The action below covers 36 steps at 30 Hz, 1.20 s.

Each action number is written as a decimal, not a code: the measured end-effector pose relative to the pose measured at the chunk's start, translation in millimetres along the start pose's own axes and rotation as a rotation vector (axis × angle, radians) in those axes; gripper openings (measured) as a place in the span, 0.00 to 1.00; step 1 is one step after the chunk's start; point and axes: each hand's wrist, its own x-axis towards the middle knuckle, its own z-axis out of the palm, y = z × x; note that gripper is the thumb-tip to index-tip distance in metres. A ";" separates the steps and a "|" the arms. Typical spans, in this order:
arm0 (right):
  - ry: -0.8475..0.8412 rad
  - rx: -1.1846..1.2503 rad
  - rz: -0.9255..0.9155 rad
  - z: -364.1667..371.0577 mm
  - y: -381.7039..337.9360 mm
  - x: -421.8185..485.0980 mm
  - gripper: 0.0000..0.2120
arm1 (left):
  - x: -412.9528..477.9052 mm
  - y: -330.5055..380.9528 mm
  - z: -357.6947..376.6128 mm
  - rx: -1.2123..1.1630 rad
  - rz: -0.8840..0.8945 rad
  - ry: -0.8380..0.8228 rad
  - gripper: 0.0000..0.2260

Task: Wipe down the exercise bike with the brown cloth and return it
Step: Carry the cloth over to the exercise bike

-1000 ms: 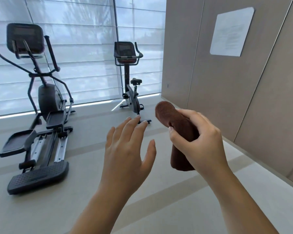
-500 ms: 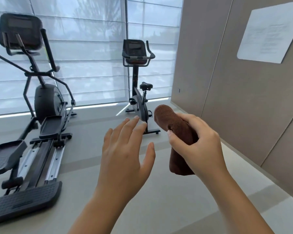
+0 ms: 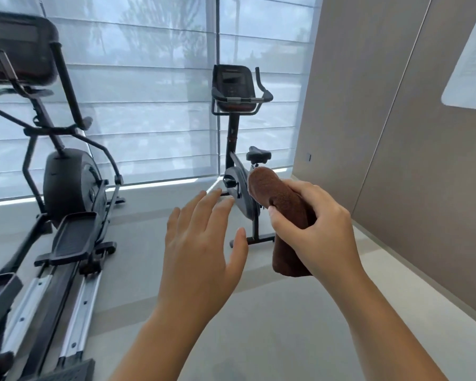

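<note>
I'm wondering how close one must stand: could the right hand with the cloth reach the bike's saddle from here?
Probably not. The right hand grips the brown cloth short of the exercise bike and its saddle, with open floor between. Nothing blocks the path; stepping closer should do.

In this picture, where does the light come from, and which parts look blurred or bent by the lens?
Head view: daylight comes through the blinds behind the bike, so the bike looks dark. Head view: the elliptical at the left edge is smeared and its posts lean. Head view: the paper is unreadable, while the right hand and cloth are sharp.
</note>
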 end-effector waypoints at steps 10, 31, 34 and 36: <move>0.073 0.041 0.030 133.6 114.5 186.9 0.17 | 153.0 -143.0 135.9 0.053 0.021 0.019 0.19; 0.064 -0.010 0.008 420.3 276.9 561.1 0.16 | 482.4 -453.4 377.0 0.022 0.034 0.008 0.20; 0.100 -0.020 0.009 472.3 286.0 619.0 0.16 | 534.8 -510.6 403.8 0.008 0.068 -0.002 0.20; 0.122 -0.017 0.018 503.8 294.7 654.2 0.16 | 566.9 -543.8 422.3 -0.007 0.084 0.004 0.19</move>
